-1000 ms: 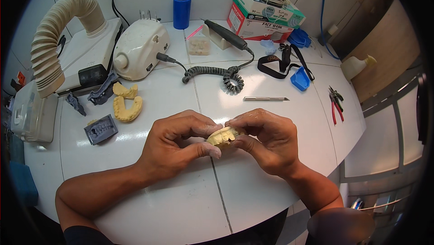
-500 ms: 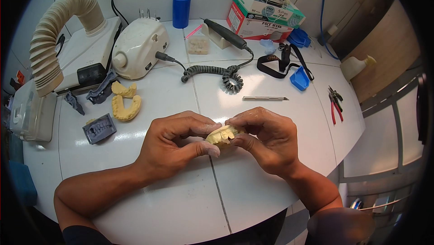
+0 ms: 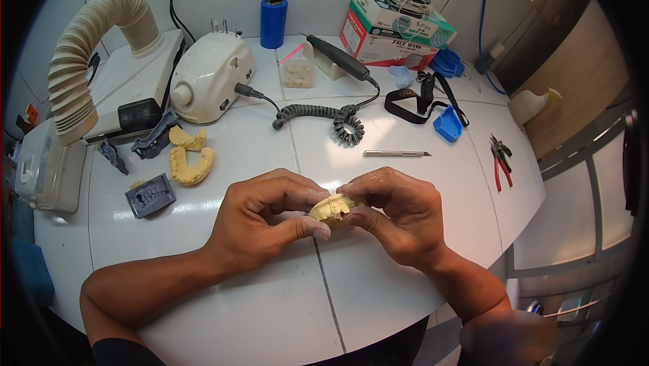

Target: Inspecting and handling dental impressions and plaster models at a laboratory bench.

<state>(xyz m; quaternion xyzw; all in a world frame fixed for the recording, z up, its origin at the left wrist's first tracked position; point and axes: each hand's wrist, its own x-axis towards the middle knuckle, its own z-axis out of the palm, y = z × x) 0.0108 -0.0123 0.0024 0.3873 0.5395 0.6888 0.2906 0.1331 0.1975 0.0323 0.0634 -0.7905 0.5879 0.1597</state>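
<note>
I am holding a yellow plaster dental cast (image 3: 333,208) between both hands, just above the near middle of the white table (image 3: 270,312). My left hand (image 3: 260,221) is pinching its left end, thumb pressed under and fingers curled over the top; my right hand (image 3: 399,214) is gripping the other end the same way, fingertips (image 3: 355,193) closed on the upper edge. To do this well, I judge, I should be keeping the pressure even from both sides and the halves seated squarely, since plaster chips readily under a twisting squeeze. Further out, two more yellow casts (image 3: 189,156) are lying near a grey mould (image 3: 150,195). A slim metal knife (image 3: 397,154) is lying just beyond my right hand. Farther back a coiled cord (image 3: 324,114) is running to a handpiece (image 3: 338,58), beside the white motor unit (image 3: 209,77) and the ribbed extraction hose (image 3: 88,48).
</note>
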